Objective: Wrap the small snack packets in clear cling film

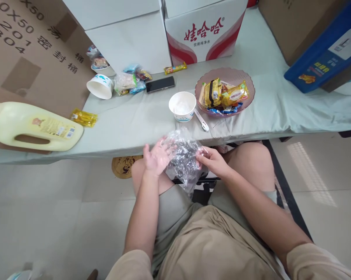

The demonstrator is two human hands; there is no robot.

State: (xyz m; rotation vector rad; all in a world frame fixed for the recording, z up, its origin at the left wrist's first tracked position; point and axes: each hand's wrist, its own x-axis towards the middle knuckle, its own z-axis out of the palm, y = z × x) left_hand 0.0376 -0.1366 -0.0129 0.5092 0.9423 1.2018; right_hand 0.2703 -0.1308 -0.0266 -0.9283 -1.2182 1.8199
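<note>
I have both hands over my lap, just off the near edge of the cloth-covered tabletop (134, 120), with a crumpled piece of clear plastic film (184, 163) between them. Taking that film as the centre of the clock, my left hand (158, 158) is at nine o'clock, fingers spread wide and palm showing; its fingertips meet the edge of the film without closing on it, and I can't tell whether they are behind the plastic or against it. My right hand (212, 160), at three o'clock, has its thumb and fingers drawn together, pinching the other side of the film.

At twelve o'clock, near the tabletop's edge, stands a white paper cup (184, 116) with something pale inside that I can't make out. A slim white stick (202, 120) lies just beside it, on its four o'clock side. At one o'clock from the film sits a pinkish glass bowl (249, 83) of wrapped snacks (222, 93). A dark phone (160, 84) lies between eleven and twelve, next to a heap of small packets (131, 81) at eleven. Around ten is a yellow packet (84, 118), near a big pale-yellow bottle (38, 126) lying on its side.
</note>
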